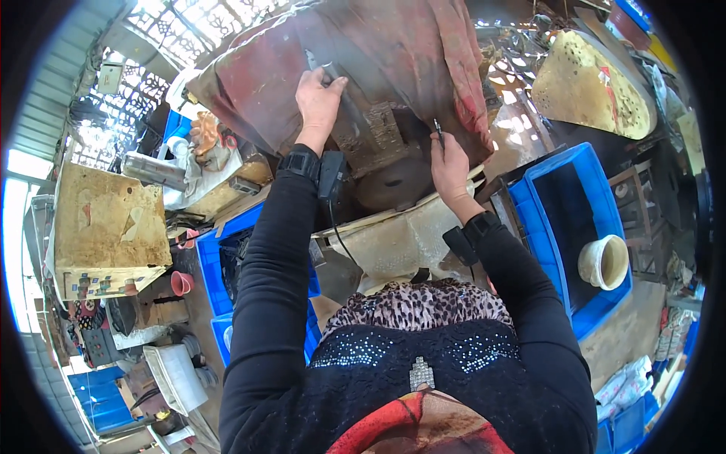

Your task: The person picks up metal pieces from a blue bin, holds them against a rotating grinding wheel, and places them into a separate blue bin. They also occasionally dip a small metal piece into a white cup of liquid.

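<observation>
My left hand [319, 104] is raised in front of the draped dark red cloth [401, 45], its fingers closed. A small greyish piece [310, 59] shows just beyond its fingertips, but its kind is unclear. Lower and to the right, my right hand [451, 168] pinches a slim, dark, pen-like metal piece [437, 127] pointing up and away. Between the hands, under the cloth, lie a rough, crusted block [384, 127] and a dark round surface [389, 183] with a small oval opening.
A blue crate [541, 234] stands at right with a cream bucket [605, 262] on its edge. Another blue crate [219, 284] is left of my left arm. A worn, box-like cabinet [113, 219] stands farther left; a pitted yellowish panel [590, 85] leans at far right.
</observation>
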Available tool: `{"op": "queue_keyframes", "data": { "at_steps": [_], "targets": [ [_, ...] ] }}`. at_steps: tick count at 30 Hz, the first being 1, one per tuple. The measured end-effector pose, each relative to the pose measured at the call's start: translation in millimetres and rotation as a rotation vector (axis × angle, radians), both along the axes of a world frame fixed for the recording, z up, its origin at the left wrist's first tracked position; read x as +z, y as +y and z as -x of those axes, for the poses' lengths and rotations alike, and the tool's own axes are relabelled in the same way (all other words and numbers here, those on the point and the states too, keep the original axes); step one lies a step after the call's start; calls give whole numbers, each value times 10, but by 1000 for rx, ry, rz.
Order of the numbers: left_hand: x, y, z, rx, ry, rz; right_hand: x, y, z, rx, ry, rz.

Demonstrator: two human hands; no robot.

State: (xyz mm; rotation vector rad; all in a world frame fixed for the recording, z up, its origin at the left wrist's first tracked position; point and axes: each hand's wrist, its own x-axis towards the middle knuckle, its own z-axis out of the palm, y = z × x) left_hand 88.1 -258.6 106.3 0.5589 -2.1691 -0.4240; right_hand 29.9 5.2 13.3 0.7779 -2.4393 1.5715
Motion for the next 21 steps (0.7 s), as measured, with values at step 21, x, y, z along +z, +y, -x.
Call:
{"op": "queue_keyframes", "data": {
  "at_steps": [21],
  "targets": [
    [-999, 872, -1593, -150, -355, -90, 6, -33, -74, -48, 56, -247]
  ]
}}
